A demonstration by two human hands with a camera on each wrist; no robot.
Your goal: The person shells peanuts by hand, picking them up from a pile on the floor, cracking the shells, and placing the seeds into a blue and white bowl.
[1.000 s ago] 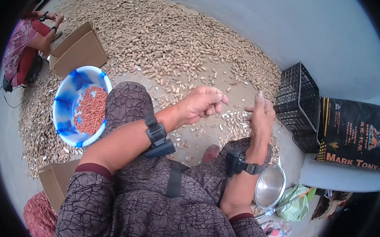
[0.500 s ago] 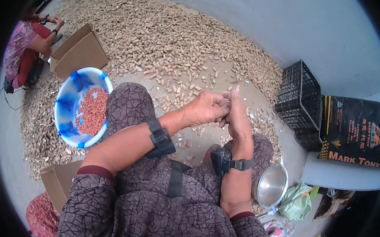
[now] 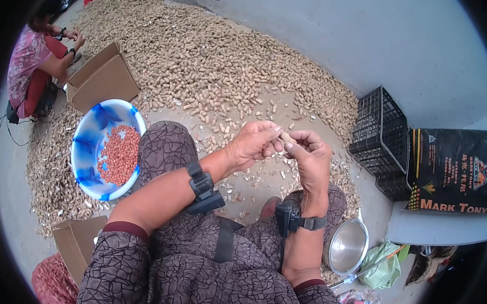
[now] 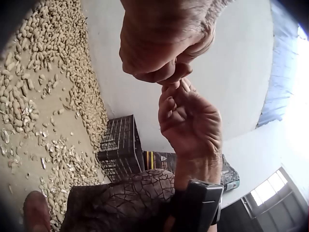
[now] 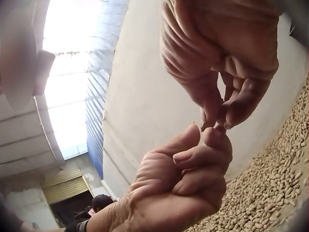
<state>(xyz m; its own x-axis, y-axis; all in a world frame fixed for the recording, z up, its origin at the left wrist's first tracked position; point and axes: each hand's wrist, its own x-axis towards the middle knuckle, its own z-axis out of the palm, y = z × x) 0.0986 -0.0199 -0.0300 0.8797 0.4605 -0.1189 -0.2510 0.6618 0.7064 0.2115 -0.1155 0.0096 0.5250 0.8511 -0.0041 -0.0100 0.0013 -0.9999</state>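
Note:
An unshelled peanut [image 3: 288, 138] sits between the two hands, above the floor in front of the knees. My right hand [image 3: 314, 161] pinches it between thumb and fingers. The left hand [image 3: 253, 144] has its fingers curled, and its thumb and fingertip grip the peanut's near end. In the right wrist view the fingertips of the right hand [image 5: 219, 53] and the left hand [image 5: 178, 181] meet at a small pinkish bit [image 5: 219, 126]. The left wrist view has the left hand [image 4: 166, 41] above the right hand [image 4: 190, 121], with the peanut hidden by fingers.
A blue-and-white basin [image 3: 81, 157] of shelled red kernels [image 3: 119, 155] stands by the left knee. A large peanut heap [image 3: 215, 57] lies ahead, shells [image 3: 338, 179] nearer. Cardboard box [image 3: 104, 78] and another person [image 3: 30, 69] at left; black crate [image 3: 379, 131], sack [image 3: 452, 171], metal bowl [image 3: 348, 246] at right.
The hands were apart, the right one with fingers extended, then came together. Now the peanut shows between them, with the right thumb and fingers bent round it.

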